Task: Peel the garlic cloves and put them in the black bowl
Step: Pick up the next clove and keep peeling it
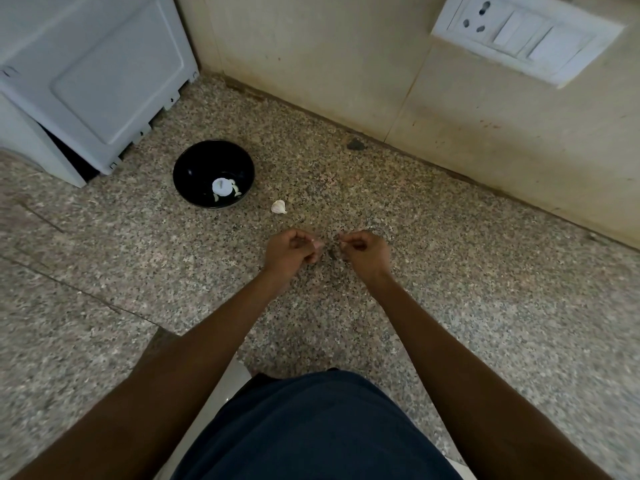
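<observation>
The black bowl (213, 173) stands on the speckled stone counter (450, 271), left of centre, with a few pale peeled garlic cloves (227, 194) lying in its bottom. An unpeeled white garlic piece (278, 206) lies on the counter just right of the bowl. Nearer to me, my left hand (291, 250) has curled fingers pinching a small garlic clove (318, 244) at its fingertips. My right hand (363, 250) sits a short gap to the right, fingers curled, pinching something tiny and pale that looks like a bit of skin.
A white appliance (90, 74) stands at the back left, close behind the bowl. A beige wall (346, 64) runs along the back with a white switch and socket plate (523, 32). A small dark chip (355, 144) lies by the wall's foot.
</observation>
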